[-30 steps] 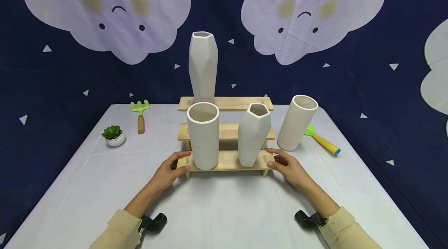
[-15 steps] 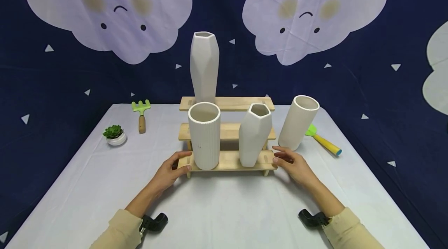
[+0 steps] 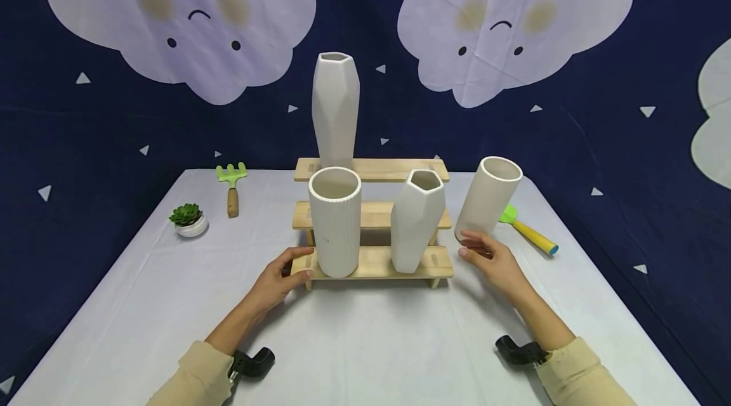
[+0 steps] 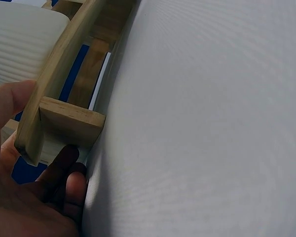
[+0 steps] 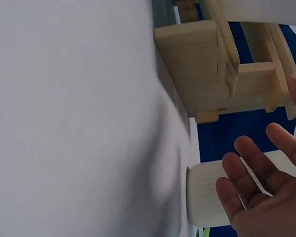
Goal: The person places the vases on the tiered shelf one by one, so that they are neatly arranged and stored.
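Observation:
A three-step wooden stand (image 3: 374, 261) bears three white vases. On its lowest step stand a ribbed round vase (image 3: 337, 222) and a faceted vase (image 3: 418, 222); a tall faceted vase (image 3: 335, 111) rises from the left of the top step. My left hand (image 3: 274, 279) grips the left end of the lowest step, its thumb at the front edge, as the left wrist view also shows. Apart from the stand's right end, my right hand (image 3: 495, 266) holds nothing. Its fingers are spread loosely in the right wrist view, in front of a white cylindrical vase (image 3: 487, 200) on the table.
A potted succulent (image 3: 188, 220) and a green hand fork (image 3: 231, 190) lie toward the back left of the white-covered table (image 3: 365, 342). Partly behind the cylindrical vase is a green tool with a yellow handle (image 3: 535, 238). A dark cloud-print cloth (image 3: 365, 13) hangs behind.
My right hand has let go of the stand's right end and moved right toward the cylindrical vase. My left hand has kept its grip; the vases have not moved.

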